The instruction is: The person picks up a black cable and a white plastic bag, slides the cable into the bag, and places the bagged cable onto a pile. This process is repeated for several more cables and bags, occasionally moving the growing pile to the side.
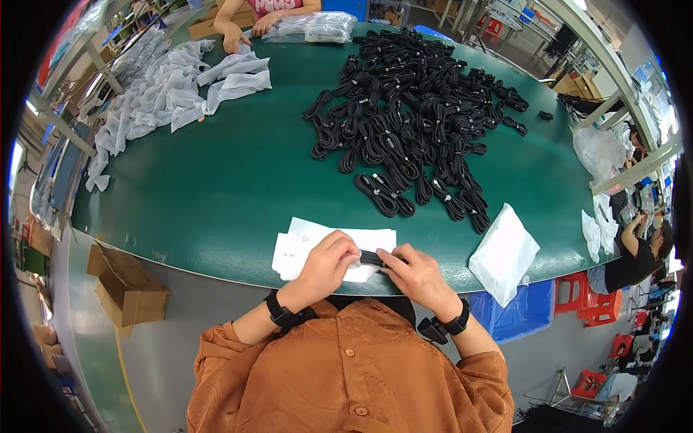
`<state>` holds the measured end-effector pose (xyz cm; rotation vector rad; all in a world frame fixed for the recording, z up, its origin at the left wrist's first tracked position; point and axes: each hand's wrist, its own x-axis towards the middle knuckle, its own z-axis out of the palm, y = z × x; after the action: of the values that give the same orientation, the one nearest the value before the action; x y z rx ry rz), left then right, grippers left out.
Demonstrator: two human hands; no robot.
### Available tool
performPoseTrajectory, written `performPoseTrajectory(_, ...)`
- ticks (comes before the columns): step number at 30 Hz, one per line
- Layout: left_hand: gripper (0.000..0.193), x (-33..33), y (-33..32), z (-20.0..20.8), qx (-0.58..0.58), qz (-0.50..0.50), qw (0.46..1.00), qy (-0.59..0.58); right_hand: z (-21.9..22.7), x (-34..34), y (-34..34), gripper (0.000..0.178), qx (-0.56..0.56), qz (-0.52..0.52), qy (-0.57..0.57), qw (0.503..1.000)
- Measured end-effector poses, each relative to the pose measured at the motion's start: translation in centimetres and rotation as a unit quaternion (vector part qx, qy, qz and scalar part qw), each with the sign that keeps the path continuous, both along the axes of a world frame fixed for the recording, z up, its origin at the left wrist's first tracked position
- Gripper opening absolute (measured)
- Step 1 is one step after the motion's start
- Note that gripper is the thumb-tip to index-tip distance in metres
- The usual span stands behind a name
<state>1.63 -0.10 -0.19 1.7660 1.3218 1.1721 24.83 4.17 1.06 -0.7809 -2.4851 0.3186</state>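
Observation:
Near the table's front edge, my left hand (328, 260) is closed, its fingertips pinched on the edge of a thin white bag (354, 274). Close beside it, my right hand (415, 270) grips a coiled black cable (372, 257) between thumb and fingers. The cable bridges the gap between both hands, and its left end is hidden by my left fingers. Beneath the hands lies a stack of flat white bags (289, 252) with faint print. To the right, a fuller white bag (505, 254) rests over the table edge.
A large heap of coiled black cables (411, 108) covers the back right of the green table (231, 187). Crumpled white bags (166, 86) lie at the back left. Across the table, another person's hands (245, 32) are near clear packages (310, 27). A blue bin (516, 314) stands below the edge.

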Motion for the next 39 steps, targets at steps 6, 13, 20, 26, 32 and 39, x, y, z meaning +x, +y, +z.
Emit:
performPoseTrajectory(6,0.007,-0.3,0.1,0.0,0.015,-0.017,1.000,-0.007,0.0,-0.8,-0.5,0.038,-0.017,0.000,0.010,1.000)
performPoseTrajectory(13,0.015,-0.1,0.5,1.4,0.170,-0.035,0.974,0.145,-0.7,-1.5,0.5,0.034,-0.627,-0.111,0.179,0.750)
performPoseTrajectory(20,0.019,-0.5,1.5,2.8,0.156,0.023,0.980,0.120,1.1,-2.9,0.7,0.027,-0.055,0.027,0.055,0.997)
performPoseTrajectory(26,0.008,-1.7,2.8,3.8,0.058,-0.012,0.998,-0.015,1.5,-4.7,1.2,0.027,-0.196,0.003,0.256,0.947)
performPoseTrajectory(32,0.013,-2.6,3.9,4.8,-0.051,-0.027,0.981,-0.186,1.9,-6.2,2.6,0.027,-0.252,0.062,0.353,0.899)
performPoseTrajectory(39,0.016,-5.0,6.0,4.6,-0.145,-0.020,0.911,-0.386,3.1,-7.1,4.5,0.027,-0.113,0.030,0.289,0.950)
